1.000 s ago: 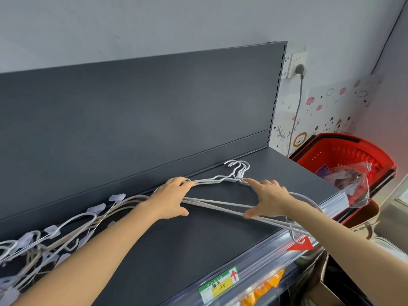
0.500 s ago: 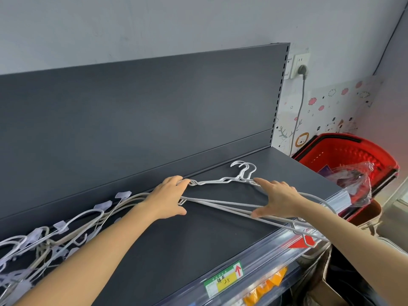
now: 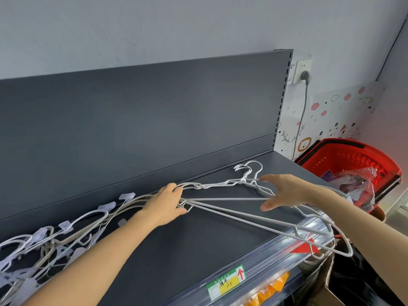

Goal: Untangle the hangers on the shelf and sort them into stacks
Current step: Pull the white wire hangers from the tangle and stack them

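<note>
Hangers (image 3: 242, 180) of white wire lie in a loose stack on the right half of the shelf (image 3: 176, 250). Their hooks point toward the shelf's back panel and their right ends overhang the shelf's front edge.

Left hand (image 3: 165, 204): at the stack's left end, mid-shelf. Fingers are curled over the bunched wires and the thumb lies below them, so it grips the hangers.

Right hand (image 3: 287, 193): over the stack toward the shelf's right end. It is spread open and holds nothing; the index fingertip touches the wire at the necks.

Change from the earlier frames: the right hand then lay flat on the stack, whereas its thumb now stands clear of the lower bars. The bars are fanned wider and reach farther past the front edge.

A tangle (image 3: 55, 235) of clip hangers occupies the shelf's left end, behind the left forearm.
</note>
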Demonstrator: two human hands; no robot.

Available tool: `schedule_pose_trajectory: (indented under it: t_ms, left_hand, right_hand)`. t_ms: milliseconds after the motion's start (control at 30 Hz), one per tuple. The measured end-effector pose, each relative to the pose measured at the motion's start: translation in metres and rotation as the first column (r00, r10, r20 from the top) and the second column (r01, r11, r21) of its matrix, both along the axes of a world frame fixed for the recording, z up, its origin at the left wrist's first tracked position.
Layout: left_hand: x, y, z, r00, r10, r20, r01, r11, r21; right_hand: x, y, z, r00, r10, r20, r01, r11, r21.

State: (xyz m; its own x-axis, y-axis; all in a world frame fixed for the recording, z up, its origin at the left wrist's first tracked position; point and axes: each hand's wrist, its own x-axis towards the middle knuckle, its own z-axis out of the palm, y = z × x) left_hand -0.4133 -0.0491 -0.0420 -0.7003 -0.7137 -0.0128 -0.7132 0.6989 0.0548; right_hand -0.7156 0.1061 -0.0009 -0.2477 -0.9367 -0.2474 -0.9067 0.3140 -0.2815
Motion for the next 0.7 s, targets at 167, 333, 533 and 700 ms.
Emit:
schedule_pose_trajectory:
  t_ms: [167,333,533,700]
  left_hand:
    - [-0.022,0.018,-0.008,0.908,-0.402,-0.120,0.352,0.885,-0.303]
    - [-0.041,0.037,-0.026,0.845,-0.510,-0.164,0.417,0.818,-0.395]
    - [-0.046,0.039,-0.044,0.862,-0.505,0.042,0.474,0.776,-0.415]
    - [-0.054,0.041,-0.032,0.935,-0.338,-0.108,0.272,0.879,-0.391]
  right_hand:
    - [-0.005,-0.005,0.001,1.000,0.007,0.014,-0.007,1.000,-0.010]
    - [-0.006,-0.008,0.007,1.000,-0.002,-0.010,0.001,0.999,-0.046]
    - [-0.006,-0.010,0.014,0.998,-0.006,0.056,0.013,0.992,-0.127]
    - [-0.006,-0.015,0.011,0.992,-0.036,0.120,0.057,0.982,-0.180]
